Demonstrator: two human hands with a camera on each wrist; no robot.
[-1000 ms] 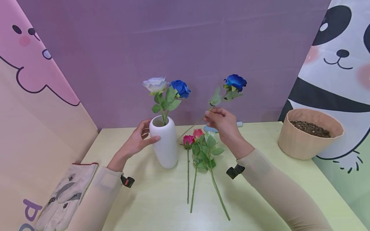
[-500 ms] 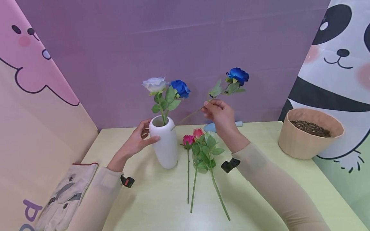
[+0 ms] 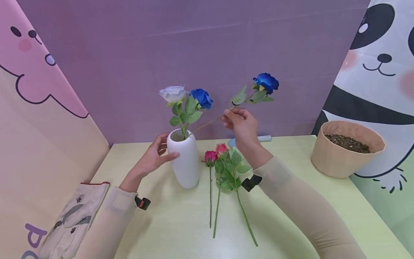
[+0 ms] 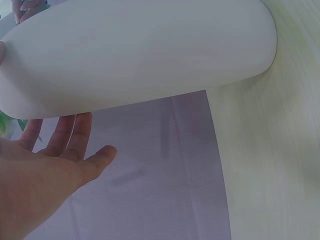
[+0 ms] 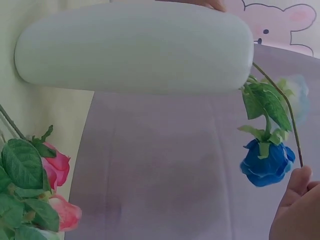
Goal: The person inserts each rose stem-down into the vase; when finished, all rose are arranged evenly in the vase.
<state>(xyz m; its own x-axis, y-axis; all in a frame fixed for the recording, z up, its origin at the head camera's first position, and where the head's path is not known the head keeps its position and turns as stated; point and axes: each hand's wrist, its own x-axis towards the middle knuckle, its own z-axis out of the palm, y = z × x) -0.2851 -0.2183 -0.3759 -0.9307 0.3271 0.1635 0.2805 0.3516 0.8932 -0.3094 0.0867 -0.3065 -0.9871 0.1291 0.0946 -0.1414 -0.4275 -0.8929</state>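
Observation:
An upright white vase (image 3: 184,165) stands on the table, with a white rose (image 3: 173,94) and a blue rose (image 3: 202,98) in it. My left hand (image 3: 152,158) grips its upper part, thumb on the front and fingers round the far side. The right hand (image 3: 244,126) pinches the stem of another blue rose (image 3: 266,82), just below its leaves. This rose leans with its bloom to the upper right; its stem's lower end is at the vase mouth. In the right wrist view that stem (image 5: 287,102) bends towards the rim, where its tip is hidden.
A magenta rose (image 3: 211,157), a coral rose (image 3: 221,148) and a leafy whitish flower lie right of the vase. Behind them is a light-blue-handled object (image 3: 264,138), partly hidden. Folded gloves (image 3: 76,216) lie at left; a tan pot (image 3: 336,162) with soil stands at right.
My right hand has moved up and left with the blue rose, bringing its stem end from beside the vase to the mouth. The left hand and vase have stayed put.

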